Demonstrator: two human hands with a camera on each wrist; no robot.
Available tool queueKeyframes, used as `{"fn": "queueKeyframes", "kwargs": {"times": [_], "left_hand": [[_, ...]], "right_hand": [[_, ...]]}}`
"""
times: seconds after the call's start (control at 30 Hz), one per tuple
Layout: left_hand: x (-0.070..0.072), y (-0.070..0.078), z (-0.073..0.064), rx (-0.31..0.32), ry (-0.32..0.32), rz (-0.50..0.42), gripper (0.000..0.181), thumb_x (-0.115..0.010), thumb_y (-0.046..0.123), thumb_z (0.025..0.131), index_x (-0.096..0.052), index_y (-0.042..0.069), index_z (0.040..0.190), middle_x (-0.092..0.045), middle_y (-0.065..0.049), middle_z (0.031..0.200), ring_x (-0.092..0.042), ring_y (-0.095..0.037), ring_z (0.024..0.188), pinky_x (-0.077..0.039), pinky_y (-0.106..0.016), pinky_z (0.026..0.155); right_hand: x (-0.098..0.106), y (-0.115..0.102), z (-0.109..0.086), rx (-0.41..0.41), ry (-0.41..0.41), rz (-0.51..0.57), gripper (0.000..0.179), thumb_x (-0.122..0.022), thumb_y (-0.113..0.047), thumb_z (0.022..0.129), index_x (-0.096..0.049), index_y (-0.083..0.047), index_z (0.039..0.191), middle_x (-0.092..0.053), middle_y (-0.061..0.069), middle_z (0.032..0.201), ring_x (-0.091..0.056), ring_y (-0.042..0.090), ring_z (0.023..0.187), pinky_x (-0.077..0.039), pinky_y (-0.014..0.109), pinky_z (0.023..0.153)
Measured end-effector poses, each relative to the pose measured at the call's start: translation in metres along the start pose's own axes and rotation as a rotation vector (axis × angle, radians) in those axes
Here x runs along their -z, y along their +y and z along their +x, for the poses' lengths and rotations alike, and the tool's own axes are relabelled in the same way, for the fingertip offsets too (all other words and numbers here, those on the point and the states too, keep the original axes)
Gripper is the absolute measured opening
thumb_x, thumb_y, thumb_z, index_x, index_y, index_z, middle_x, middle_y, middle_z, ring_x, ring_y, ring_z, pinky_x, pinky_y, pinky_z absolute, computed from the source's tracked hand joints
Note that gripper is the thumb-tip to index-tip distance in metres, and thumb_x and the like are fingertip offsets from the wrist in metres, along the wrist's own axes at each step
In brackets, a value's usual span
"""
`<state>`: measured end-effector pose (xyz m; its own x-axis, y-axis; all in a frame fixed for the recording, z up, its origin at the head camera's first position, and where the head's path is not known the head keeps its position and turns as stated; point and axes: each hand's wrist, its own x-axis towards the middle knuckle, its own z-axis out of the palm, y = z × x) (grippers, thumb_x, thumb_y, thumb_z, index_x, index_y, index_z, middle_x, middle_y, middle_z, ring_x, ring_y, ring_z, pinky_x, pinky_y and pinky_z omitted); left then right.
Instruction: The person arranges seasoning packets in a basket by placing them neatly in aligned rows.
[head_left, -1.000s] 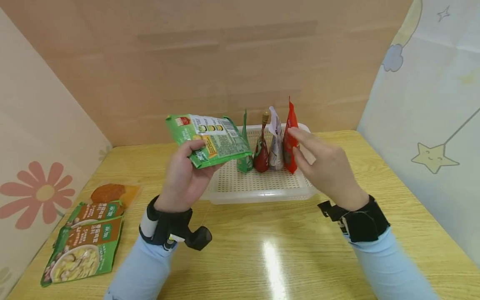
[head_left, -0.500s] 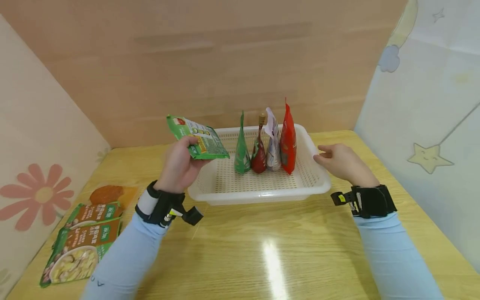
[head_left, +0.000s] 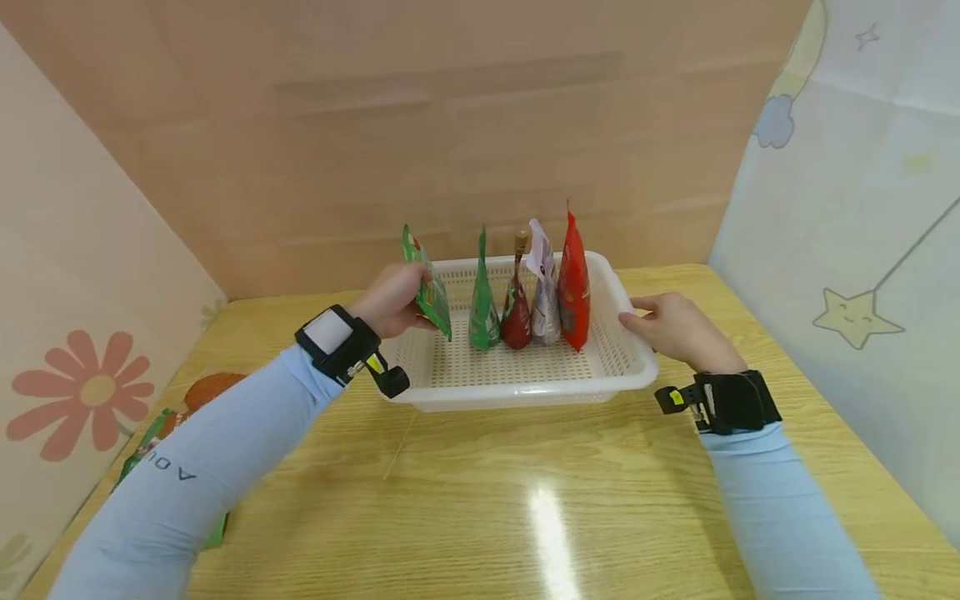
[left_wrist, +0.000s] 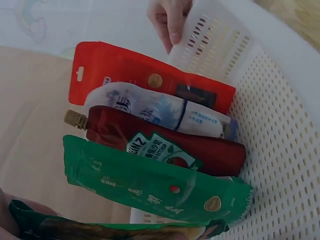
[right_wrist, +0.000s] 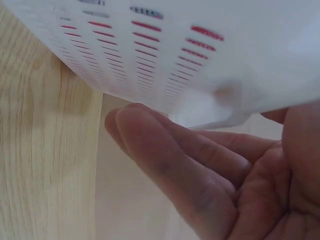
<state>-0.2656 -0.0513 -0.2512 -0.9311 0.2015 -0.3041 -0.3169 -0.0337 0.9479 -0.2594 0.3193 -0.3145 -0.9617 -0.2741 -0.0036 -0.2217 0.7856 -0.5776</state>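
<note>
- Over the left end of the basket (head_left: pixel 517 392), head view: my left hand (head_left: pixel 393 302) pinches the green packet (head_left: pixel 437 298), best turned upright.
- Left wrist view: best not knock the green pouch (left_wrist: pixel 150 182) alongside.
- Right wrist view: my right hand (right_wrist: pixel 210 180) pinches the basket's rim, likely steadying it.

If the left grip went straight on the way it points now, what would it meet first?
Probably the standing green pouch in the white basket; the packet held in the left grip would likely touch it first. Depth is unclear.
</note>
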Motion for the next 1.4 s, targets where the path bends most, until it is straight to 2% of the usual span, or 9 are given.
{"fn": "queueKeyframes", "kwargs": {"times": [0.13,0.23,0.37,0.6,0.8,1.03,1.2,1.3,1.4], "left_hand": [[0.0,-0.001,0.016,0.044,-0.017,0.073,0.056,-0.027,0.009,0.101,-0.013,-0.007,0.153,-0.026,-0.032,0.152,-0.028,-0.049,0.138,-0.03,-0.07,0.103],[-0.001,-0.003,0.027,0.069,-0.015,0.097,0.052,-0.027,0.008,0.1,-0.025,-0.009,0.149,-0.034,-0.033,0.148,-0.035,-0.051,0.134,-0.029,-0.072,0.102],[-0.004,-0.007,0.034,0.073,-0.021,0.126,0.05,-0.027,0.006,0.099,-0.029,-0.01,0.147,-0.037,-0.033,0.144,-0.038,-0.051,0.132,-0.031,-0.072,0.101],[-0.008,-0.015,0.039,0.074,-0.078,0.157,0.046,-0.025,0.008,0.103,-0.033,-0.01,0.144,-0.038,-0.032,0.144,-0.042,-0.049,0.131,-0.035,-0.066,0.102],[-0.009,-0.026,0.045,0.106,-0.153,0.248,0.043,-0.019,0.009,0.104,-0.045,-0.014,0.129,-0.042,-0.033,0.14,-0.044,-0.047,0.13,-0.034,-0.064,0.106],[-0.007,-0.032,0.049,0.115,-0.089,0.206,0.041,-0.027,0.01,0.102,-0.044,-0.012,0.132,-0.034,-0.031,0.146,-0.044,-0.052,0.128,-0.033,-0.068,0.103],[-0.006,-0.029,0.05,0.154,-0.15,0.243,0.04,-0.028,0.019,0.107,-0.05,-0.01,0.124,-0.042,-0.032,0.139,-0.044,-0.055,0.126,-0.031,-0.067,0.105],[-0.005,-0.026,0.049,0.166,-0.156,0.271,0.038,-0.03,0.024,0.107,-0.05,-0.007,0.118,-0.04,-0.032,0.139,-0.04,-0.055,0.128,-0.03,-0.066,0.107],[-0.004,-0.024,0.048,0.157,-0.111,0.284,0.042,-0.038,0.023,0.103,-0.042,-0.002,0.136,-0.025,-0.03,0.151,-0.03,-0.056,0.134,-0.03,-0.064,0.108]], "right_hand": [[-0.002,-0.004,0.002,0.007,0.01,-0.01,0.051,-0.057,-0.025,0.101,-0.051,0.01,0.137,-0.07,0.024,0.106,-0.07,0.03,0.088,-0.056,0.041,0.072],[-0.004,-0.006,0.003,0.004,0.006,-0.001,0.051,-0.058,-0.025,0.101,-0.051,0.01,0.137,-0.07,0.024,0.106,-0.07,0.03,0.088,-0.057,0.041,0.073],[-0.007,-0.007,0.004,0.001,0.004,0.004,0.051,-0.058,-0.025,0.1,-0.051,0.01,0.137,-0.07,0.024,0.106,-0.07,0.029,0.088,-0.057,0.041,0.073],[-0.008,-0.01,0.005,0.0,0.004,-0.004,0.05,-0.059,-0.024,0.1,-0.052,0.01,0.136,-0.07,0.022,0.104,-0.07,0.027,0.084,-0.057,0.038,0.069],[-0.009,-0.012,0.005,0.002,0.006,0.004,0.05,-0.059,-0.023,0.1,-0.052,0.01,0.136,-0.07,0.023,0.104,-0.07,0.027,0.083,-0.056,0.035,0.067],[-0.01,-0.013,0.007,-0.001,0.008,0.01,0.05,-0.059,-0.024,0.1,-0.052,0.01,0.136,-0.07,0.023,0.105,-0.07,0.028,0.085,-0.057,0.039,0.071],[-0.01,-0.014,0.008,-0.001,0.004,0.022,0.051,-0.059,-0.024,0.1,-0.051,0.011,0.136,-0.07,0.023,0.105,-0.07,0.028,0.086,-0.058,0.04,0.072],[-0.01,-0.014,0.008,-0.003,0.0,0.026,0.051,-0.058,-0.024,0.1,-0.051,0.011,0.137,-0.07,0.023,0.105,-0.07,0.028,0.085,-0.058,0.039,0.071],[-0.01,-0.013,0.008,-0.006,-0.002,0.024,0.052,-0.058,-0.025,0.1,-0.05,0.011,0.137,-0.07,0.023,0.105,-0.07,0.028,0.085,-0.057,0.038,0.07]]}}
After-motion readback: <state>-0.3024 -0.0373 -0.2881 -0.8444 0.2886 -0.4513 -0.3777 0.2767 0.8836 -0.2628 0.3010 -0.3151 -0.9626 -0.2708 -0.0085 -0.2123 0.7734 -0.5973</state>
